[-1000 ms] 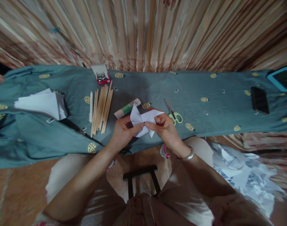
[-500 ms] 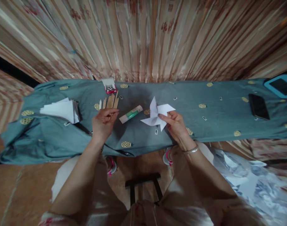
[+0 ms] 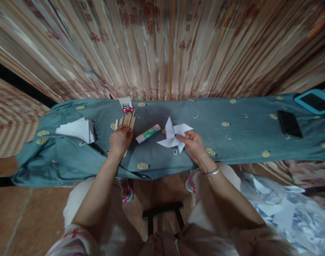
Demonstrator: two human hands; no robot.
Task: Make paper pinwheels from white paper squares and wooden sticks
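Observation:
Between the thumb and fingers of my right hand (image 3: pixel 195 144) is a white paper pinwheel (image 3: pixel 171 138), held flat above the cloth with its blades spread. My left hand (image 3: pixel 120 140) rests on several thin wooden sticks (image 3: pixel 129 119), its fingers curled and closed around at least one of them; the palm hides the exact grip. A stick end pokes out below that hand. Lying between the two hands is a glue stick (image 3: pixel 148 133) with a green and white label. Behind the wooden sticks stands an open small red and white box (image 3: pixel 127 106) with shiny metal bits inside.
A stack of white paper (image 3: pixel 75 130) lies at the left on the green pineapple-print cloth (image 3: pixel 162 165). Toward the right are a black phone (image 3: pixel 289 123) and a blue-framed device (image 3: pixel 315 101). A striped curtain (image 3: pixel 162 49) hangs behind. Crumpled white material (image 3: pixel 287 209) sits at lower right.
My left hand has closed lower over the wooden sticks, and a stick end now shows beneath it. The pinwheel in my right hand has turned slightly. The camera view has shifted a little.

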